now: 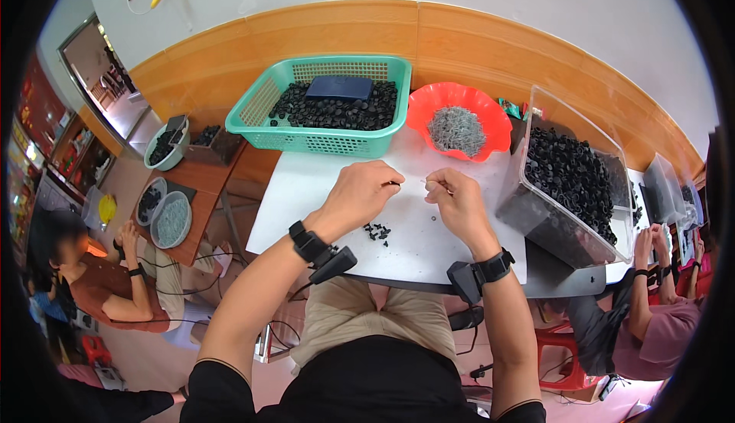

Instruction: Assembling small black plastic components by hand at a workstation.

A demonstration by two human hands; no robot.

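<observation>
- Head view: a person seated at a white counter works with both hands raised just above its middle.
- The left hand is curled, fingertips pinched shut on something too small to make out.
- The right hand is likewise pinched closed on a thin metal pin, its tip pointing toward the left hand; the two hands are near but apart.
- A small pile of black parts lies on the counter just below the left hand, near the front edge.
- Bare counter shows between the hands and the front edge.
- At the far edge stand a green basket of black parts and a red bowl of metal pins.
- A clear bin of black parts crowds the right edge.
- Other people sit on both sides.
</observation>
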